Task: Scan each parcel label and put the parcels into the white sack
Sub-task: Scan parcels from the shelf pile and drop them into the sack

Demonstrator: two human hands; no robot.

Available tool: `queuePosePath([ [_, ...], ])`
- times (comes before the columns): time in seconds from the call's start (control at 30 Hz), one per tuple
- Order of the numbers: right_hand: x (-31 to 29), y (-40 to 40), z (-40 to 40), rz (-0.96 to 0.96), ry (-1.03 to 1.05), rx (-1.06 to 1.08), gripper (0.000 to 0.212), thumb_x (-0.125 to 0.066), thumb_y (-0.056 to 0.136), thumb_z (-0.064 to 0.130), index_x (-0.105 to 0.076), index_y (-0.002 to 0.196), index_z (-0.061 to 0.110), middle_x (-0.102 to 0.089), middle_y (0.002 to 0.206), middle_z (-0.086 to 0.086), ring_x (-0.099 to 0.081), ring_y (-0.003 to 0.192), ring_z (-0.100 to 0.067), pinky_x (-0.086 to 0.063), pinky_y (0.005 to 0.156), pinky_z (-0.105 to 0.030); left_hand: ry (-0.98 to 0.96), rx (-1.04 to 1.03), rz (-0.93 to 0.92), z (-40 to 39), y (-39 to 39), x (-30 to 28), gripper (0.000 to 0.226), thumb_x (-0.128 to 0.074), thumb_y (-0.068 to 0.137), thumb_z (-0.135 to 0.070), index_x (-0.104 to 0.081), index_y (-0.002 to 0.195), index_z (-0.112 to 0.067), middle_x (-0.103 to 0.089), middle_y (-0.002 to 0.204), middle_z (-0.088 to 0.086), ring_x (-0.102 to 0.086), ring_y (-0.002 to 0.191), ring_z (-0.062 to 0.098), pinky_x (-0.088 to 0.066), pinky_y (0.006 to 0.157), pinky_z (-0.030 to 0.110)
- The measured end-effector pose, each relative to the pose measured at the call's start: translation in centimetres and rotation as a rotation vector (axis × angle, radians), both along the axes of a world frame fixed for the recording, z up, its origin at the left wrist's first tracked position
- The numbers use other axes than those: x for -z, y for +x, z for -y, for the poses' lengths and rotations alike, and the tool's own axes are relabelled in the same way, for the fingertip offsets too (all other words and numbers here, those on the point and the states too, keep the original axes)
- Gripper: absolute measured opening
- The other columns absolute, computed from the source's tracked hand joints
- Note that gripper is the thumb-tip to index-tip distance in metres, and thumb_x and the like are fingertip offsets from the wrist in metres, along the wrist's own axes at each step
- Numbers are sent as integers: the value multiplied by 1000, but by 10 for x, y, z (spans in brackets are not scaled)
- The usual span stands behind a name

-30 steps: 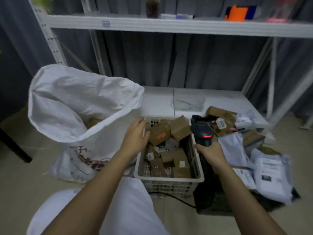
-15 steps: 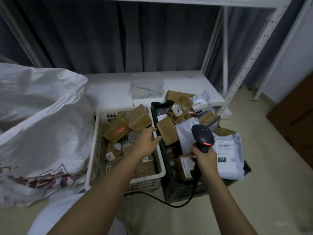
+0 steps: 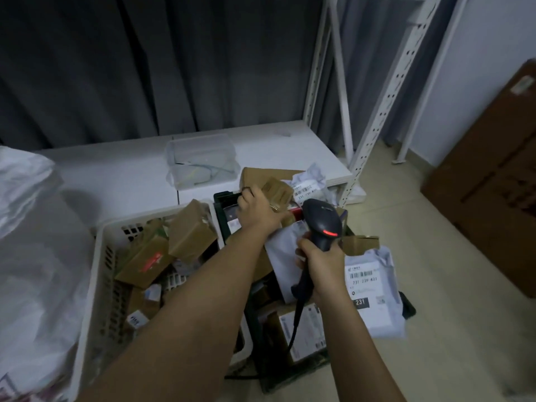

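At the far left stands your white sack [image 3: 32, 256], its mouth cut off by the frame edge, so you cannot see from here how many parcels it holds. Just beside it is the white slotted basket [image 3: 95, 274], heaped with small brown cardboard parcels [image 3: 190, 230]; none of their labels can be read at this angle.

Your left hand [image 3: 256, 208] reaches across the basket into the dark crate [image 3: 223, 198] next to it. Its fingers are curled over a small brown box [image 3: 277, 190] at the back of the pile; it looks like a grip, though the fingertips are hidden behind the box and you cannot tell whether it has lifted clear.

Your right hand [image 3: 322, 259] is wrapped firmly round the handle of the black barcode scanner [image 3: 322, 221], whose red light glows and whose cable trails down out of sight. The scanner head sits just beside the box, apparently ready to read it, but the box's label does not show.

Further right lie grey poly mailers [image 3: 374, 288] with printed barcode labels, one draped over the crate's edge, and a crumpled one [image 3: 309, 184] near the shelf leg.

Judging by the full basket and crate, most of the work is left: this box needs scanning and dropping into the sack, and many parcels wait behind it. What lies at the bottom of the crate is buried under your arms and the mailers.
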State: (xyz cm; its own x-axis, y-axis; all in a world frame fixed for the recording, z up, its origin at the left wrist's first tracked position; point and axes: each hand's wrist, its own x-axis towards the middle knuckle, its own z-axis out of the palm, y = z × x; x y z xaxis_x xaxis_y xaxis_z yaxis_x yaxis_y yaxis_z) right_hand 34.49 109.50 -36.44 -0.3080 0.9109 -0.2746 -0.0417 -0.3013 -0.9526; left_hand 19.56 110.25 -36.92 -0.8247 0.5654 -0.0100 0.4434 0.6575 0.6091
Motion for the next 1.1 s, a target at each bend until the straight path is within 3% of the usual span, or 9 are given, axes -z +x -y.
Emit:
queuePosePath([
  [0.17, 14, 4, 8, -60, -36, -21, 8, -62, 87, -3, -59, 89, 4, -57, 67, -7, -53, 59, -17, -48, 59, -29, 212, -143, 185, 26, -12, -6, 77, -74, 61, -53, -52, 121, -9, -54, 121, 9, -53, 114, 28, -53, 86, 38],
  [0.27, 14, 5, 22, -74, -76, -64, 8, -63, 88, -1, -60, 91, 6, -61, 73, -7, -58, 66, -18, -52, 62, -29, 411, -147, 380, 82, -15, -16, 57, -74, 75, -47, -56, 116, -12, -62, 109, -2, -62, 90, 13, -50, 61, 9],
  [0.47, -18, -21, 57, -161, -63, -182, 24, -69, 88, 15, -64, 110, 8, -71, 102, -8, -67, 90, -20, -55, 66, -28, 550, -105, 525, 197, -9, -40, 66, -76, 77, -39, -48, 135, -23, -55, 129, -2, -57, 110, 13, -49, 94, 34],
  [0.6, -51, -35, 80, -185, 4, -210, 14, -71, 87, 21, -59, 88, 28, -65, 85, 4, -61, 71, -6, -50, 54, -13, 435, 45, 123, 254, 6, -57, 83, -81, 74, -23, -34, 142, -19, -41, 131, -5, -41, 121, 6, -37, 103, 22],
  [0.67, -61, -43, 94, -206, -33, -240, 16, -75, 84, 26, -61, 92, 23, -63, 80, 5, -59, 65, -5, -50, 53, -15, 337, 167, -157, 276, 12, -62, 90, -81, 73, -20, -29, 145, -14, -32, 131, -5, -32, 124, 8, -32, 107, 26],
  [0.87, -80, -63, 143, -187, -218, -431, 88, -88, 50, 56, -59, 120, 11, -70, 109, -6, -69, 95, -23, -58, 84, -40, 194, 336, -788, 326, 20, -67, 83, -83, 68, -12, -33, 133, -12, -32, 131, 6, -34, 123, 28, -46, 97, 44],
  [0.93, -83, -68, 156, -231, -255, -501, 104, -91, 36, 61, -59, 123, 13, -72, 108, -8, -71, 95, -26, -57, 86, -47, 194, 351, -887, 343, 17, -70, 76, -80, 71, -12, -35, 132, -10, -34, 130, 10, -36, 122, 31, -47, 96, 48],
  [1.0, -89, -70, 173, -267, -263, -580, 84, -91, 50, 53, -63, 119, 13, -73, 107, -9, -71, 94, -27, -56, 85, -49, 194, 365, -893, 364, 16, -74, 67, -70, 78, -25, -35, 133, -13, -32, 133, 8, -34, 125, 30, -45, 99, 45],
  [1.1, -99, -72, 196, -239, -105, -566, 43, -81, 75, 34, -65, 110, 13, -74, 98, -5, -72, 87, -20, -58, 73, -34, 346, 143, -513, 393, 29, -94, 74, -63, 79, -55, -30, 138, -26, -21, 144, -2, -21, 136, 18, -30, 107, 27],
])
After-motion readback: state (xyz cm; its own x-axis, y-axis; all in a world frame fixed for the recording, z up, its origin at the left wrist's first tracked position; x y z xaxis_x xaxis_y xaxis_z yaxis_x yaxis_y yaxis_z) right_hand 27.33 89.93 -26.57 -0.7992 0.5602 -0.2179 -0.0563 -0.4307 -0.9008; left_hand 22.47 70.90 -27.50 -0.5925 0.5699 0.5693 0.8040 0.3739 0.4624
